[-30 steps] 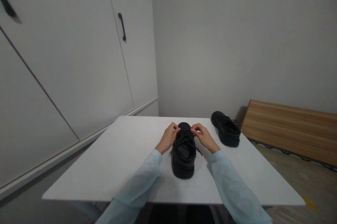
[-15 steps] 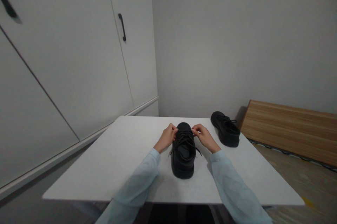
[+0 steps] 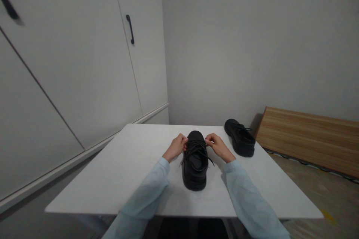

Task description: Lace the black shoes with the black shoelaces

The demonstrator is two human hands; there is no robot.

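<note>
A black lace-up shoe (image 3: 194, 179) stands upright on the white table with its toe pointing away from me. Its black laces (image 3: 196, 148) cross over the tongue, and a loose end hangs out on the right. My left hand (image 3: 177, 147) is closed at the left side of the lowest lace row, thumb and fingers pinching the shoelace near the toe. On the opposite side my right hand (image 3: 217, 146) pinches the shoelace in the same way, fingertips together. The bit of lace between the fingertips is too small to see clearly.
A second black shoe (image 3: 241, 140) stands at the table's far right edge. The white table (image 3: 134, 168) reaches a white cabinet (image 3: 84, 63) on the left and a grey wall (image 3: 238, 44) behind. A wood-grain board (image 3: 305, 138) is at the right.
My left hand has moved slightly outward to the left, and my right hand a touch to the right and down. Both keep their pinch; the shoes stay in place.
</note>
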